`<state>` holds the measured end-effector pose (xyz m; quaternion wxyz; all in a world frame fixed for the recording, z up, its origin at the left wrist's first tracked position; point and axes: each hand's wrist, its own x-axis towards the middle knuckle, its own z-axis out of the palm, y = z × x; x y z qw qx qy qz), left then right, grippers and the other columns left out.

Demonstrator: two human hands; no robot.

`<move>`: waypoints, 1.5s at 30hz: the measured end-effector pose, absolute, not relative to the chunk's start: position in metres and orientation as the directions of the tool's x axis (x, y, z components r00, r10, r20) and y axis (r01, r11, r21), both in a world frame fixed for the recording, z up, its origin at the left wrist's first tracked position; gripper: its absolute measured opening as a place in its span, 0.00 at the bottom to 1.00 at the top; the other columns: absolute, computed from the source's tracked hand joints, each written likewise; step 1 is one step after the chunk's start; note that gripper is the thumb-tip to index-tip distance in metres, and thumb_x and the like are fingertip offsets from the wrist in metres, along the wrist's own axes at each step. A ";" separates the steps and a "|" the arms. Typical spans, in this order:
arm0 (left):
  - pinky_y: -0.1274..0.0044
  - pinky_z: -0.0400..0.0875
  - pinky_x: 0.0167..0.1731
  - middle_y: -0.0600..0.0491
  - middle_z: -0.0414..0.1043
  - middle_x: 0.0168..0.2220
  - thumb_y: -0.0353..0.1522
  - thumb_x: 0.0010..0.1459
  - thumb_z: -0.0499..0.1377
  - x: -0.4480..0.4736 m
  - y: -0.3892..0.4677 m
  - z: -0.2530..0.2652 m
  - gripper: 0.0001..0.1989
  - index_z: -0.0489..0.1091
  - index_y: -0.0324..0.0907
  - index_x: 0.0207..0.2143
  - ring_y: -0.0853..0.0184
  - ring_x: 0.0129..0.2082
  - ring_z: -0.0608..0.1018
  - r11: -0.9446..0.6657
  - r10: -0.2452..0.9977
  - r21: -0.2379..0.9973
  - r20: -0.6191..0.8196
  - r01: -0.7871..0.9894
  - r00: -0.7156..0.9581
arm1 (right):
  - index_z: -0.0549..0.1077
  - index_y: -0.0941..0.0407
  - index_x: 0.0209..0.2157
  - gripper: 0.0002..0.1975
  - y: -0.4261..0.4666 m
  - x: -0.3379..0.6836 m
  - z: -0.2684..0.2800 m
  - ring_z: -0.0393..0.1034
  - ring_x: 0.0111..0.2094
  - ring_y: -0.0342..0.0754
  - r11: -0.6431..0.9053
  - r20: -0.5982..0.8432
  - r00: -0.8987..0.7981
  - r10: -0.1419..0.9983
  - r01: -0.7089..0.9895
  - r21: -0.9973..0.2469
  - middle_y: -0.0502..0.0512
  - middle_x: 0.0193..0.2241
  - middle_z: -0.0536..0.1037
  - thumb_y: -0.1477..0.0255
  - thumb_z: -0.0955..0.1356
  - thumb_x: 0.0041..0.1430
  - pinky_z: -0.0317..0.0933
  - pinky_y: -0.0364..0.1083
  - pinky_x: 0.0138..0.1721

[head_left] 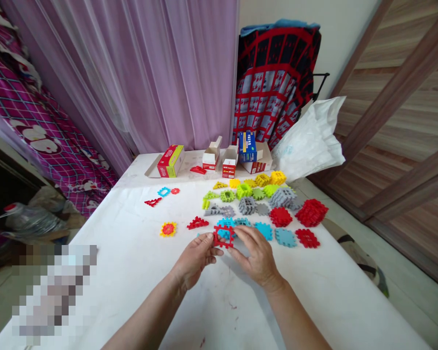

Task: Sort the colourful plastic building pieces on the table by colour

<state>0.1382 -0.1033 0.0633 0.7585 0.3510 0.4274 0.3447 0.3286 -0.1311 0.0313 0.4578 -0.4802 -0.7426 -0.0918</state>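
Hands [228,253] grip red frame [223,236]; blue tiles [266,232] just beyond.

Printing can be seen on the small cardboard boxes at the far edge of the table [138,272], but none of it can be read. White marks are carried on the side of the red and green box [171,161] at the far left, on the 2 red and white boxes [221,159] in the middle, and on the blue box [247,146] to their right. All of it is too small and blurred to make out.
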 end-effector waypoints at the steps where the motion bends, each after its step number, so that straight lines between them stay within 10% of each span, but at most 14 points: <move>1: 0.81 0.63 0.26 0.54 0.75 0.34 0.51 0.43 0.68 0.138 -0.105 0.062 0.25 0.73 0.42 0.35 0.73 0.29 0.76 0.484 0.842 0.849 -0.386 -0.212 0.377 | 0.72 0.55 0.51 0.17 -0.131 0.327 0.032 0.73 0.45 0.53 0.523 0.767 -0.109 0.632 0.790 -0.319 0.61 0.44 0.78 0.68 0.68 0.61 0.70 0.53 0.46; 16: 0.77 0.67 0.26 0.54 0.75 0.28 0.46 0.48 0.65 0.092 -0.102 0.030 0.17 0.76 0.44 0.34 0.70 0.24 0.72 0.112 0.963 0.989 -0.133 0.099 0.234 | 0.74 0.55 0.35 0.11 -0.148 0.274 0.032 0.69 0.22 0.44 0.243 0.335 0.205 0.919 0.375 -0.895 0.49 0.21 0.74 0.63 0.64 0.62 0.64 0.42 0.23; 26: 0.71 0.72 0.42 0.48 0.79 0.43 0.41 0.59 0.51 -0.012 -0.029 0.010 0.15 0.73 0.45 0.41 0.61 0.43 0.79 -0.064 0.913 0.812 0.283 0.580 -0.296 | 0.71 0.50 0.49 0.14 -0.035 0.203 0.086 0.75 0.41 0.47 0.172 0.127 -0.125 0.984 0.858 -0.485 0.49 0.40 0.82 0.69 0.62 0.64 0.63 0.43 0.41; 45: 0.69 0.72 0.46 0.47 0.78 0.43 0.40 0.55 0.52 -0.030 -0.003 -0.013 0.16 0.71 0.43 0.41 0.61 0.44 0.79 -0.041 0.925 0.973 0.123 0.228 -0.360 | 0.73 0.54 0.49 0.23 0.039 0.182 0.080 0.71 0.50 0.56 0.299 -0.276 -0.287 0.917 0.954 0.003 0.62 0.50 0.75 0.62 0.71 0.51 0.62 0.49 0.47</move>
